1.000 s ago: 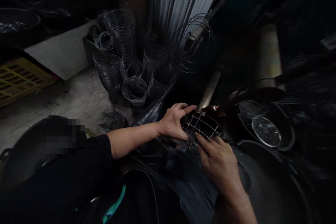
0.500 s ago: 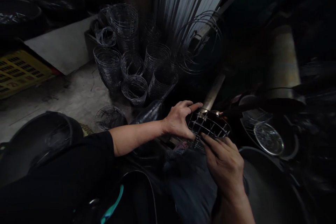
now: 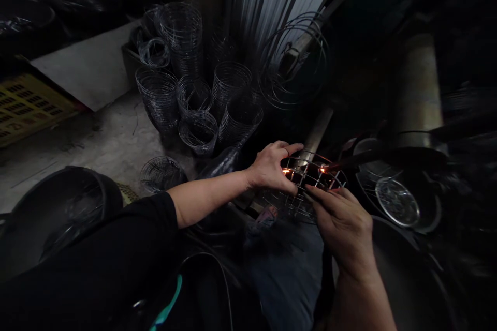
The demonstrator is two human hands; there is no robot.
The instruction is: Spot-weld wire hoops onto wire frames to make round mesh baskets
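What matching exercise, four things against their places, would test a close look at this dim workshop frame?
Things:
1 round wire grille
2 yellow perforated plastic crate
3 stacks of thin wire rings
4 shiny round metal disc

Places:
A far left edge of the picture
B between the left hand and the right hand
C right of both hands
D beyond the left hand, upper middle

Pairs: 1-B; 2-A; 3-D; 4-C
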